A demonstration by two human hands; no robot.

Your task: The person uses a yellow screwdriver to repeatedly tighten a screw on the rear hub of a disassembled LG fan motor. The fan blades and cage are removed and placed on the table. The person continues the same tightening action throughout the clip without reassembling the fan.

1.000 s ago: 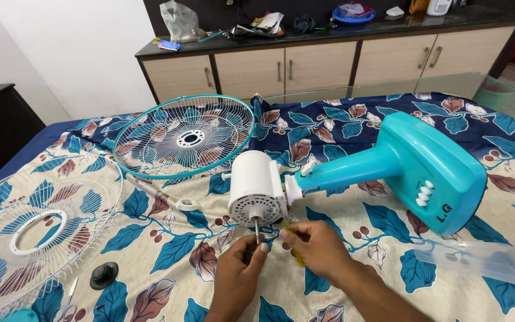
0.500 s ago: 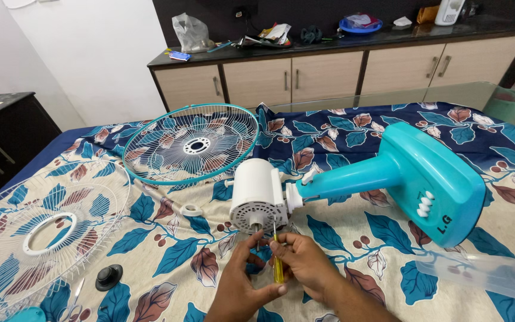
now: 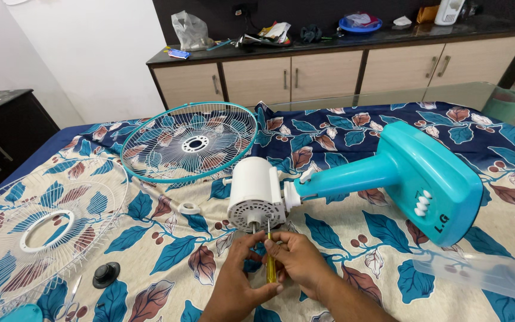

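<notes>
Comparing with a second ago: screwdriver (image 3: 270, 262) now stands upright, tip at the underside of the motor housing (image 3: 256, 194); before, both hands fumbled at the shaft with the tool low and hard to see.
Meaning: looks like the tool is now seated for work on the housing face, likely a screw there; screw itself not visible.
Left hand (image 3: 238, 280): fingers pinching the yellow handle low down.
Right hand (image 3: 298, 259): curled around the upper handle, clenched on it.
Fan: white housing lying on its side on the floral bedsheet (image 3: 353, 238), just beyond the hands, joined to the teal stand (image 3: 424, 179) lying to the right.
Farther: teal grille (image 3: 189, 142) beyond, white grille (image 3: 37, 226) left, black knob (image 3: 106, 274), white ring (image 3: 189, 208).
</notes>
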